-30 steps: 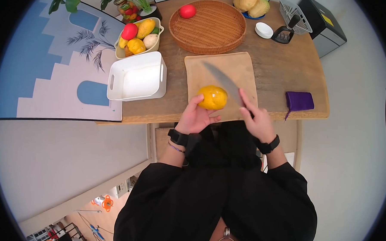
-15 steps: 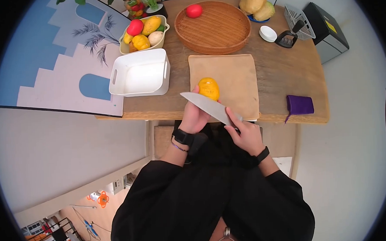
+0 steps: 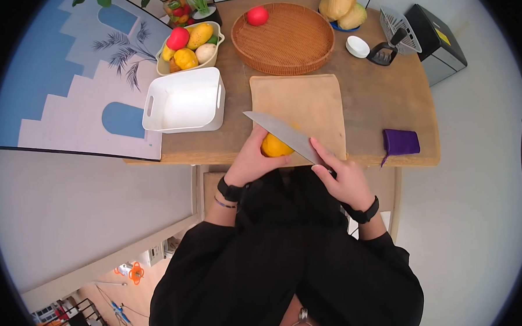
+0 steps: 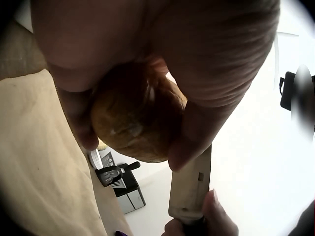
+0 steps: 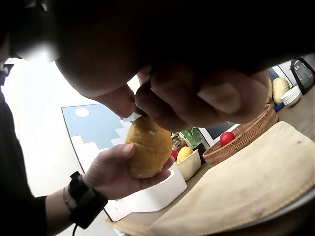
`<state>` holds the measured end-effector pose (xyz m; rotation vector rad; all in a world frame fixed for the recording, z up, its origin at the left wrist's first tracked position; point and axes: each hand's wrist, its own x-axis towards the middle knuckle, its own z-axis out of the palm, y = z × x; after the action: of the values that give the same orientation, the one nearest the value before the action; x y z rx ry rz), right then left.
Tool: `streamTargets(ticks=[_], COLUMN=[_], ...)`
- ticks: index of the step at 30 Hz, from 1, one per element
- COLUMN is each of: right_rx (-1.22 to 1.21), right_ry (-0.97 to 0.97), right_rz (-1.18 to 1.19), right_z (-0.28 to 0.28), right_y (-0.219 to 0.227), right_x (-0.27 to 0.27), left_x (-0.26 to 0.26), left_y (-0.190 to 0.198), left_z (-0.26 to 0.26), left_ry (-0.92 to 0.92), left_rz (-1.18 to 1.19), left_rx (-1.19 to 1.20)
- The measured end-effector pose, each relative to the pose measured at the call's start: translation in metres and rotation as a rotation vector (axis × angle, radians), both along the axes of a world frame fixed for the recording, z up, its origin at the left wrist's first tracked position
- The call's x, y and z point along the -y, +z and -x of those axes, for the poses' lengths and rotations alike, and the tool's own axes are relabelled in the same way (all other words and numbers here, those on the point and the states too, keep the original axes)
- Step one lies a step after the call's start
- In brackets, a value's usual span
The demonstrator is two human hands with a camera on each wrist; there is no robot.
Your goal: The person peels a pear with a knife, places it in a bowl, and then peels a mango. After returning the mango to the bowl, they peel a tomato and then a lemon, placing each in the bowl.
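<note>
My left hand (image 3: 251, 161) grips a rounded, glossy yellow fruit (image 3: 276, 146) between thumb and fingers, at the front edge of a tan cloth mat (image 3: 302, 97). In my right hand (image 3: 347, 181) is the handle of a kitchen knife. Its broad blade (image 3: 284, 130) slants up to the left and overlaps the fruit's upper side in the head view. The left wrist view has the fruit (image 4: 135, 123) in shadow, with the blade (image 4: 189, 184) close beside the thumb. Seen from the right wrist, shallow lines mark the fruit's skin (image 5: 149, 147); my right fingers hide most of the knife.
A white bin (image 3: 182, 102) stands left of the mat, with a fruit bowl (image 3: 190, 67) behind it. At the back, a wicker tray (image 3: 290, 39) carries a red fruit (image 3: 257, 16). To the right are a small white dish (image 3: 357, 47), a black-handled tool (image 3: 382, 54) and a purple pouch (image 3: 401, 142).
The fruit has come down toward the body, and my left hand has turned over so its back shows. The knife first swung left across the mat, then came to lie over the fruit.
</note>
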<state>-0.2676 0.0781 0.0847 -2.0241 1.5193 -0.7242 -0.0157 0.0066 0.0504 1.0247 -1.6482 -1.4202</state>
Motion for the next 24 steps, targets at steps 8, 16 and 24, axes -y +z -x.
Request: streamTargets(ticks=[8,16,24], right_rx=[-0.114,0.035,-0.059], right_ry=[-0.228,-0.073,-0.222], right_rz=[-0.097,0.0,-0.109], right_z=[0.009,-0.011,-0.01], right_y=[-0.005,0.015,-0.017], right_x=[0.011,-0.005,0.006], left_x=[-0.008,0.0,-0.003], left_y=[0.013,0.002,-0.004], left_z=[0.005,0.003,-0.008], left_ry=[0.093,0.326,0.375], left_rz=[0.266,0.621,0.644], left_rx=[0.091,0.363,0.289])
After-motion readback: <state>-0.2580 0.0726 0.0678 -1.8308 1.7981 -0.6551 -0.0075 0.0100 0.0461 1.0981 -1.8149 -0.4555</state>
